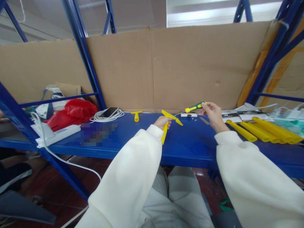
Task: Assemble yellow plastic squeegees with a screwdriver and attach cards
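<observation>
My left hand (163,121) is wrapped round the handle of a yellow T-shaped scraper (164,134), whose wide head points up and to the right. A screwdriver (194,107) with a green and yellow handle is pinched by its rear end in my right hand (212,114). Its thin shaft slants down left to the scraper's head; whether the tip sits in a screw is too small to tell. Several tiny metal pieces (193,119) lie below the screwdriver, beside a small white and dark box (188,115). A thin flat strip (204,121) lies near my right hand.
Another yellow T-shaped piece (136,116) stands at the back of the blue shelf (142,148). Several yellow tubes (247,134) lie at right. At left are a phone (109,112) on a coiled white cable, a red bag (73,112) and a white power strip (61,134).
</observation>
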A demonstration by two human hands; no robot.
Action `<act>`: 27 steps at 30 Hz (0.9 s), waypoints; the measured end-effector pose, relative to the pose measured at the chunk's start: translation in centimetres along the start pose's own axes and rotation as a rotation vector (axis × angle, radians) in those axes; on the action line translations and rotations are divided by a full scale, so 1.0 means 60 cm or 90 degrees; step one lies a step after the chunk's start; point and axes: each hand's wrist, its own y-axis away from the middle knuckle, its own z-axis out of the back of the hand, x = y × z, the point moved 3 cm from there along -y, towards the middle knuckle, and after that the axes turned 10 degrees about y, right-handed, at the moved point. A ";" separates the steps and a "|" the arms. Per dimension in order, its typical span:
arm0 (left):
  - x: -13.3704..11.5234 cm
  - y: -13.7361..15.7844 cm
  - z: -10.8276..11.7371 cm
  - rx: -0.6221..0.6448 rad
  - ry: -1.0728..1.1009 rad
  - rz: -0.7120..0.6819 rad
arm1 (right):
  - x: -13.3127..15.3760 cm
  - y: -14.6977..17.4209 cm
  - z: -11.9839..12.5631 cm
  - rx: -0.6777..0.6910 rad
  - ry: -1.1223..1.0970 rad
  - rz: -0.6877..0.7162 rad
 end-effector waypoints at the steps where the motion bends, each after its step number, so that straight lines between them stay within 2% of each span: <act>1: 0.000 0.000 0.000 0.002 -0.001 0.000 | 0.001 0.001 0.000 -0.001 0.003 -0.004; 6: 0.000 0.001 -0.001 0.008 0.007 0.005 | 0.001 0.001 -0.001 0.005 0.027 -0.027; 27: 0.000 0.002 -0.004 0.027 0.017 0.015 | -0.003 0.000 -0.003 0.021 0.016 -0.010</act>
